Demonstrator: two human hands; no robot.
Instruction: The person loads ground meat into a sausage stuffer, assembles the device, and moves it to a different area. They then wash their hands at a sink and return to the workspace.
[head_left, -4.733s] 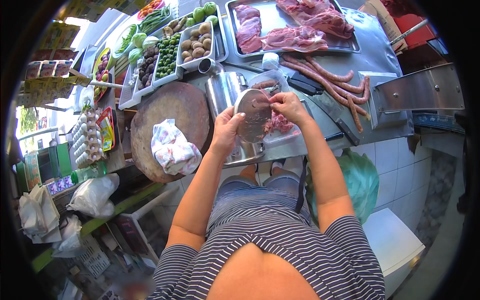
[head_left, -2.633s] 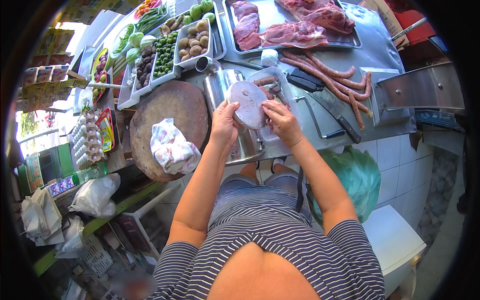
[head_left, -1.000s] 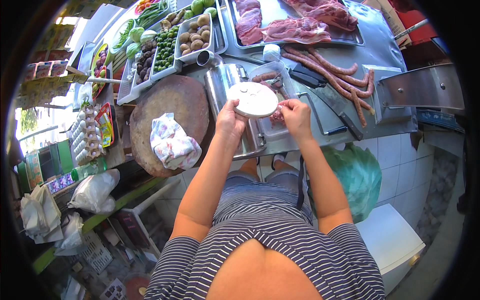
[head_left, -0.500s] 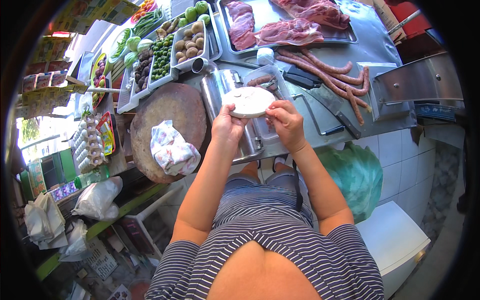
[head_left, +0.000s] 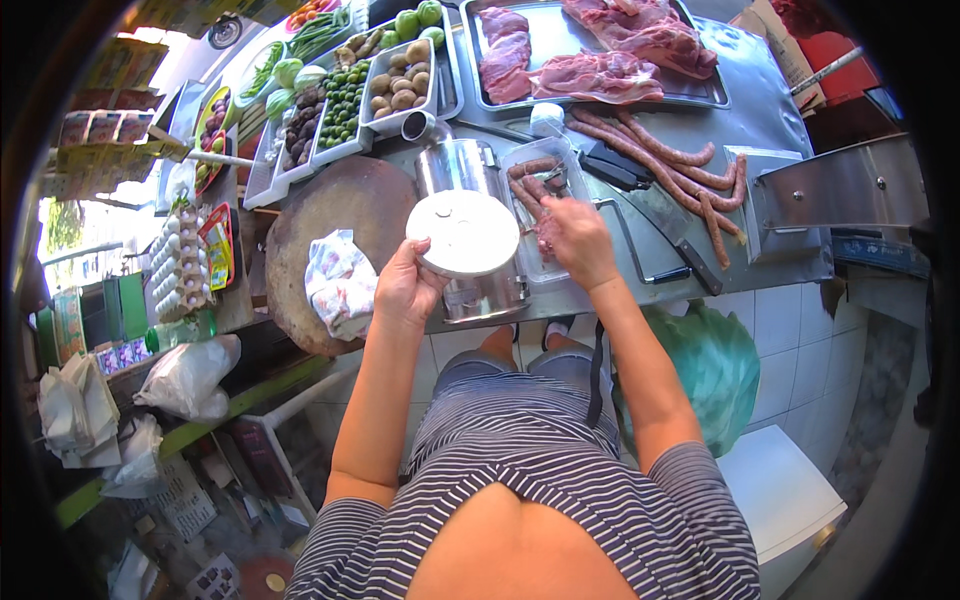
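My left hand (head_left: 408, 285) grips the near left edge of a white round disc (head_left: 463, 232), thumb on top. The disc has small holes and a mark on its face. It is held over a shiny steel cylinder (head_left: 455, 165) with a spout at its far end, hiding the cylinder's middle. My right hand (head_left: 580, 243) is over a clear plastic container (head_left: 575, 180). Its fingers are curled together beside reddish meat (head_left: 545, 225); whether they pinch a bit of it is hidden. A short sausage (head_left: 530, 168) also lies in that container.
A wooden chopping block (head_left: 340, 200) with a stained cloth (head_left: 340, 285) stands to the left. Long sausages (head_left: 660, 165), a knife (head_left: 685, 240) and a crank handle (head_left: 650, 278) lie on the right. Behind are a meat tray (head_left: 480, 85) and vegetable bins (head_left: 375, 125).
Both hands held the disc before. My left hand has moved it left and nearer, tilting its face up. My right hand has let go and moved over the container.
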